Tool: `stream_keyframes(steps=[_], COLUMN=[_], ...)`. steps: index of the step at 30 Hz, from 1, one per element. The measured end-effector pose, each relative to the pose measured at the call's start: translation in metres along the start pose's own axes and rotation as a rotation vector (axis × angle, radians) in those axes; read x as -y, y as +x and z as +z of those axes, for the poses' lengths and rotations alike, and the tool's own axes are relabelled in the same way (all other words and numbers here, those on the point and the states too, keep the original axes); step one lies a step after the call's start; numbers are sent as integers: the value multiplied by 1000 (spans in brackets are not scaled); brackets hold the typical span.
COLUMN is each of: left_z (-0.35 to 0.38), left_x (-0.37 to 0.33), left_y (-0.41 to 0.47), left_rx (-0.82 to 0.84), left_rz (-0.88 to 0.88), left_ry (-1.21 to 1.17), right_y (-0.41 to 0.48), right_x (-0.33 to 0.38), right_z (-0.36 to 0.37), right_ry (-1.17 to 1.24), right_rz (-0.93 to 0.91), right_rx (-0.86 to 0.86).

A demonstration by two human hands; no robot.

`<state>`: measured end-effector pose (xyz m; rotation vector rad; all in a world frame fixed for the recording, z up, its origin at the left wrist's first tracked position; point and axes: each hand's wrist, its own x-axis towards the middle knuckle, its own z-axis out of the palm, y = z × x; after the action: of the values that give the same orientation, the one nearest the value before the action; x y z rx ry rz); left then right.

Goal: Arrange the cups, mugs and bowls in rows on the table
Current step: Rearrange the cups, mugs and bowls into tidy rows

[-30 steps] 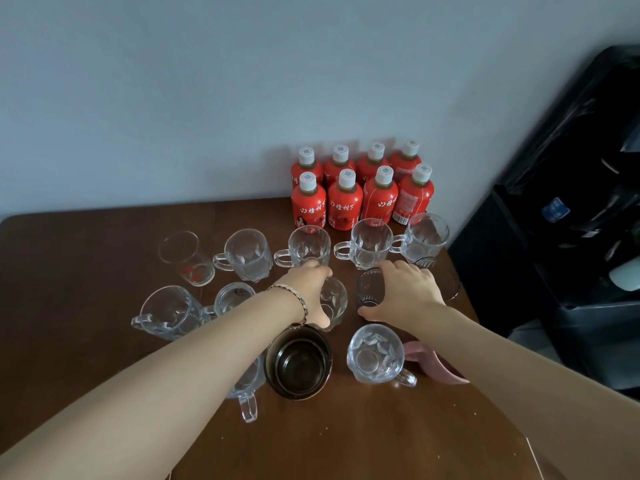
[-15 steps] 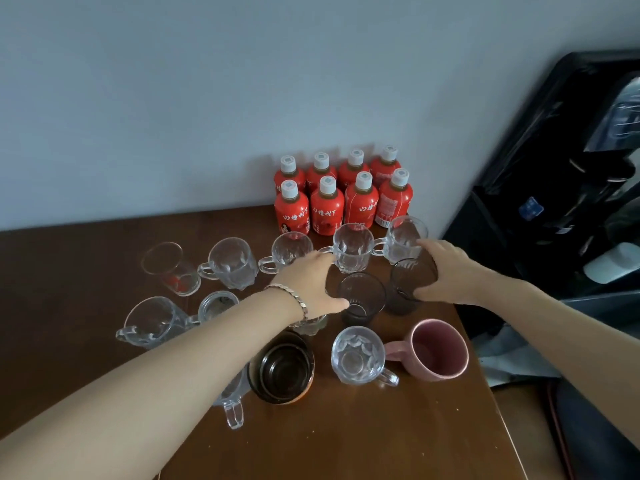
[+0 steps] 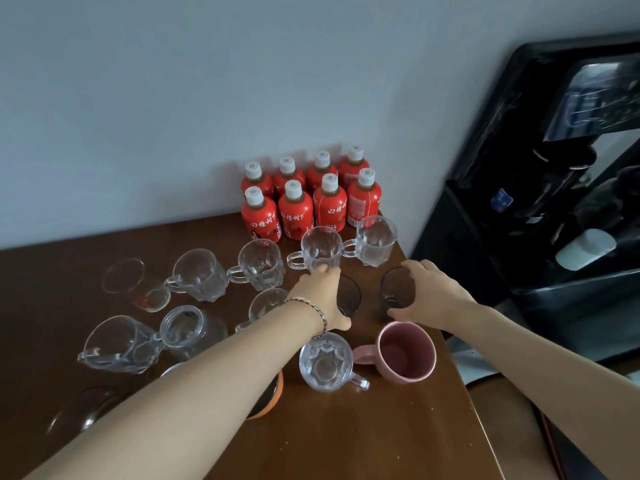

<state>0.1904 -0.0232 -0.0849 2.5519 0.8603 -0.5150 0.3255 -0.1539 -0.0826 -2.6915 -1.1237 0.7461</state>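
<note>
Starting at the left, I see a clear glass bowl (image 3: 86,407) low in shadow near the front of the brown wood-grain tabletop (image 3: 346,438). Behind it a tipped glass mug (image 3: 119,344) with a faceted body lies on its side against a round, jar-shaped glass (image 3: 183,327). Further back a smooth clear tumbler (image 3: 136,284) with a red mark near its base leans over. Beside it begins a back row of four chunky faceted mugs (image 3: 259,263), handles pointing left, running to the right edge. A dark bowl (image 3: 268,398) with an orange rim is mostly covered by the left forearm, which wears a beaded metal bracelet (image 3: 317,313). The left hand (image 3: 322,299) is curled round a smoked-glass tumbler (image 3: 349,296), thumb on the near side. Near it the right hand (image 3: 433,296) grips a second smoked tumbler (image 3: 394,289), fingers over its far rim. In front of them stands an upright cut-glass mug (image 3: 327,362) and, just beside it, a matte pink ceramic mug (image 3: 407,355). Against the pale grey wall (image 3: 207,98) stand eight red bottles (image 3: 298,216) in two rows, with white caps and white Chinese lettering I cannot read with confidence. A glossy black water dispenser (image 3: 554,202) stands to the right of the tabletop.
</note>
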Motion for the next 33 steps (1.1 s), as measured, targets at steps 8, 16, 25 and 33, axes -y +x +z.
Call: stream_keyframes(steps=[8, 16, 25, 33], left_z=[3, 4, -2, 41], left_x=[2, 4, -6, -17], left_y=[1, -2, -77, -96], left_rx=[-23, -16, -343, -47], left_rz=[18, 36, -62, -22], left_ry=[-4, -43, 76, 230], right_y=[7, 6, -64, -73], right_x=[15, 21, 15, -3], right_z=[3, 4, -9, 37], right_ry=[32, 30, -44, -55], right_rz=[4, 79, -66, -109], right_rx=[-70, -21, -5, 44])
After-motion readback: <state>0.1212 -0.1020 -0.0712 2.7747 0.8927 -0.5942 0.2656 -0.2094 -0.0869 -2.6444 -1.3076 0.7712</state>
